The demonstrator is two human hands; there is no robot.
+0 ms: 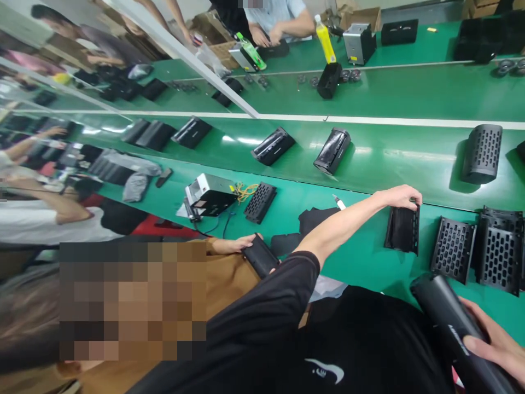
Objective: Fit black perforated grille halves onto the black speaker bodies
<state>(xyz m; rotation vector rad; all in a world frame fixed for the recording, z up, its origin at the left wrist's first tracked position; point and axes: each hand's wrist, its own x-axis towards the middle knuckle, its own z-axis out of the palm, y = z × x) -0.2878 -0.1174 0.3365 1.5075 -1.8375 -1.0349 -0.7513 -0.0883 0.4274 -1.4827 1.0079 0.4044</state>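
My left hand (pixel 400 197) reaches out over the green bench, its fingers closed on the upper edge of a black plastic half-shell (pixel 402 230). That half-shell shows its hollow inner side and stands close to the bench surface. Low at the right, my right hand (pixel 492 339) is wrapped round a long black speaker housing (pixel 447 312) with small pale lettering, held tilted in front of my black shirt. Beside the half-shell lies a perforated black grille cover (pixel 453 249). Stacked grille covers (pixel 500 251) are further right.
A co-worker in brown (pixel 229 273) sits close on my left, holding a black part (pixel 260 255). Black housings (pixel 333 150) lie along the green conveyor belt (pixel 381 158). A metal-cased device (pixel 211 194) and a white-tipped marker (pixel 339 202) are on the bench.
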